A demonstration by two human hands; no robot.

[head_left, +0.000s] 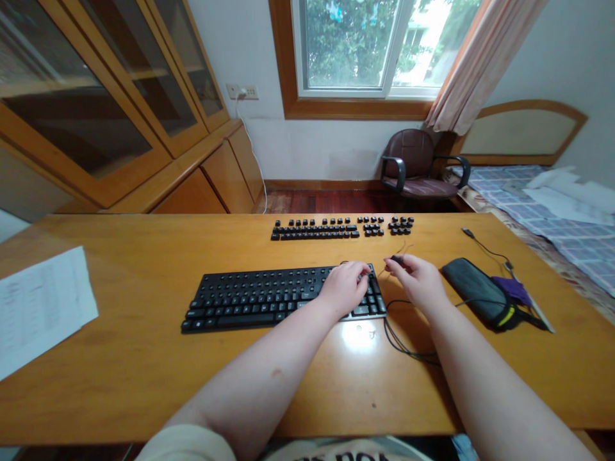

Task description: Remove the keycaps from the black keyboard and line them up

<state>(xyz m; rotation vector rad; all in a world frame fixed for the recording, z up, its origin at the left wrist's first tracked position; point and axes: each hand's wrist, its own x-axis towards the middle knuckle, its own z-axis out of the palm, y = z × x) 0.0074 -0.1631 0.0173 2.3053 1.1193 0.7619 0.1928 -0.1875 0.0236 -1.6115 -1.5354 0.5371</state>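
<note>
A black keyboard (250, 298) lies on the wooden desk, the key caps gone from its upper rows, bare stems showing there. My left hand (346, 287) rests over its right part, fingers curled down against it; the fingertips are partly hidden. Just right of the keyboard, my right hand (417, 276) is closed in a pinch on a small black keycap (396, 258). Thin wires (406, 247) stick out by those fingers; what they belong to is unclear. Behind the keyboard, loose black keycaps (314, 229) stand in rows and groups like a keyboard layout.
A black cable (401, 347) loops beside my right forearm. On the right lie a dark grey pouch (475, 291), a purple cloth (512, 290) and a USB plug (467, 232) on a cord. Paper sheets (45, 307) lie at left. An office chair (416, 163) stands beyond the desk.
</note>
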